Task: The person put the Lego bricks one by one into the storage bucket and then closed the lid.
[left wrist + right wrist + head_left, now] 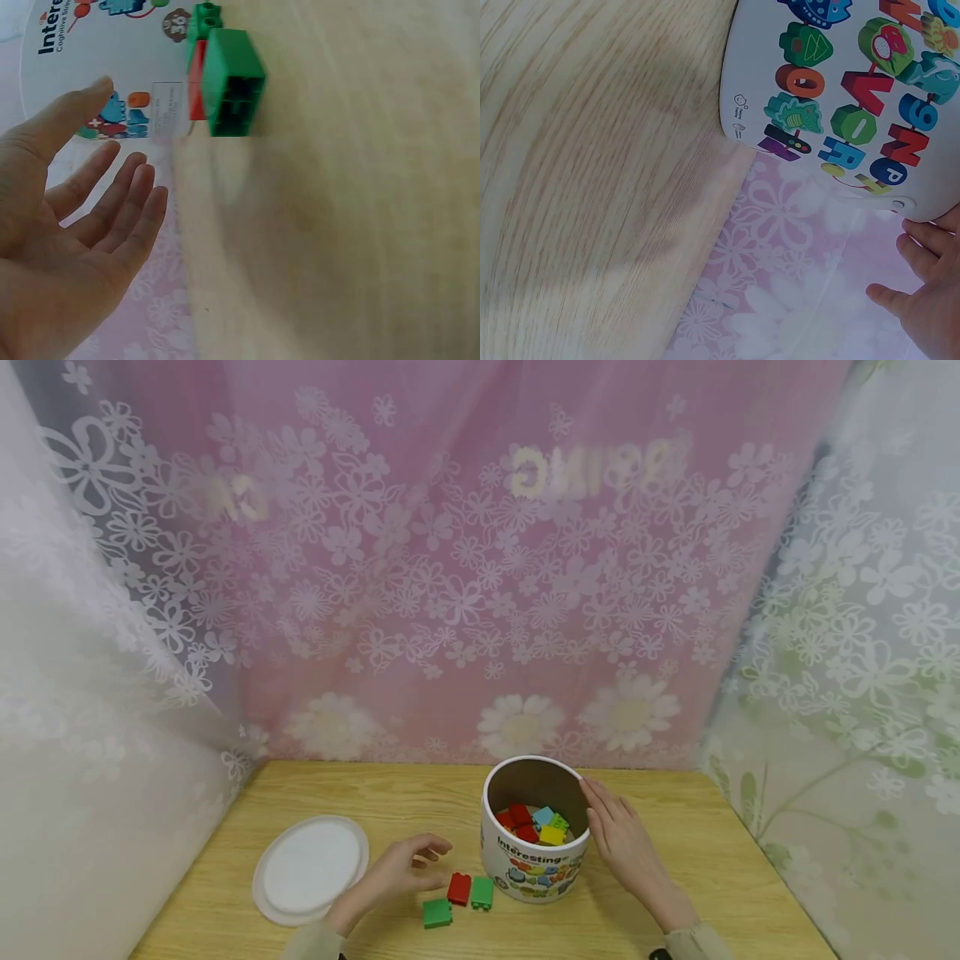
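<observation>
A white round bucket (534, 870) with printed pictures stands upright on the table. Red, yellow, blue and green building blocks (552, 835) lie inside it. My right hand (621, 845) rests against the bucket's right rim, its fingers extended. Left of the bucket, my left hand (405, 867) hovers with loosely bent fingers and nothing in them. Close by its fingertips lie a red block (459, 889), a green block (482, 893) beside the bucket, and another green block (437, 913) nearer the front. The left wrist view shows the empty palm, with the nearest green block (232, 79) apart from it.
A white round lid (311, 864) lies on the wooden table (420, 789) at the left. Flowered curtains (480, 610) hang behind the table and along both sides.
</observation>
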Tool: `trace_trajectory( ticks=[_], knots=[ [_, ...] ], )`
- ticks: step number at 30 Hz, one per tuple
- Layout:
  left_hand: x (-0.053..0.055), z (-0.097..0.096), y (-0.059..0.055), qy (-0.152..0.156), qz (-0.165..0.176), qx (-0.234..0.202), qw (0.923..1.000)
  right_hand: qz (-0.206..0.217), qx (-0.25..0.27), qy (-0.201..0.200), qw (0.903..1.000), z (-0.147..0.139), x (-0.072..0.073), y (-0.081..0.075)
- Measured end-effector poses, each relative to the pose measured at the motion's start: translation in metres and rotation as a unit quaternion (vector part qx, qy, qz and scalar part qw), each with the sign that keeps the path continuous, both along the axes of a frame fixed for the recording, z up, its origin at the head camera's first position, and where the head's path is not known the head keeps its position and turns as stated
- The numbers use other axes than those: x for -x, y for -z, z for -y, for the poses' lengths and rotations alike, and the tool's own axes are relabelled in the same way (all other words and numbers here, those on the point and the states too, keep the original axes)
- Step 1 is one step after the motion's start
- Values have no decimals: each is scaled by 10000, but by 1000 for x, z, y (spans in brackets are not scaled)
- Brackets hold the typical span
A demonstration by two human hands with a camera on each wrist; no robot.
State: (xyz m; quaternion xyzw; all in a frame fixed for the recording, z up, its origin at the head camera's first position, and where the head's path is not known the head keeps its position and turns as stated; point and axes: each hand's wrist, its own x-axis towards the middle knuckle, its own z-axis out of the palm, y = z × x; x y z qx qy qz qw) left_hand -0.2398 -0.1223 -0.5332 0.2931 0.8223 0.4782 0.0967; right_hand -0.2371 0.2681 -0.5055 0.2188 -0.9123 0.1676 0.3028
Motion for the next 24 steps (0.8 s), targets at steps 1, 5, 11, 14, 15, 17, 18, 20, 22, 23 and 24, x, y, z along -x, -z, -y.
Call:
trace_trajectory(
  ticks=[1, 5, 11, 14, 15, 17, 18, 20, 22, 23, 24],
  knots=[
    [-3, 2, 3, -10, 43, 59, 10000, -3, 20, -16, 10000, 0, 0, 0],
    [-13, 9, 14, -62, 234, 299, 9993, -64, 23, -47, 10000, 1, -1, -2],
    [-21, 12, 21, 69, 590, 239, 9979, -58, 42, -27, 10000, 0, -1, -3],
    [-21, 10, 22, 178, 632, 198, 9976, 15, 30, 8, 10000, 0, -1, -3],
    [-21, 10, 22, 208, 604, 220, 9977, 34, 37, 6, 10000, 0, -1, -3],
    [-22, 8, 23, 241, 539, 280, 9979, 39, 34, -1, 10000, -1, 0, -2],
    [-22, 8, 22, 256, 490, 297, 9980, 30, 35, -11, 10000, -1, 0, -2],
    [-22, 6, 22, 241, 427, 370, 9981, 2, 31, -33, 10000, 0, 0, -1],
    [-22, 5, 21, 243, 390, 405, 9981, -23, 8, -48, 10000, 0, 0, -1],
    [-22, 4, 21, 236, 387, 413, 9981, -35, 3, -59, 10000, 0, 0, -1],
    [-22, 4, 21, 221, 352, 443, 9982, -44, 5, -71, 10000, 0, 0, 0]
  ],
)
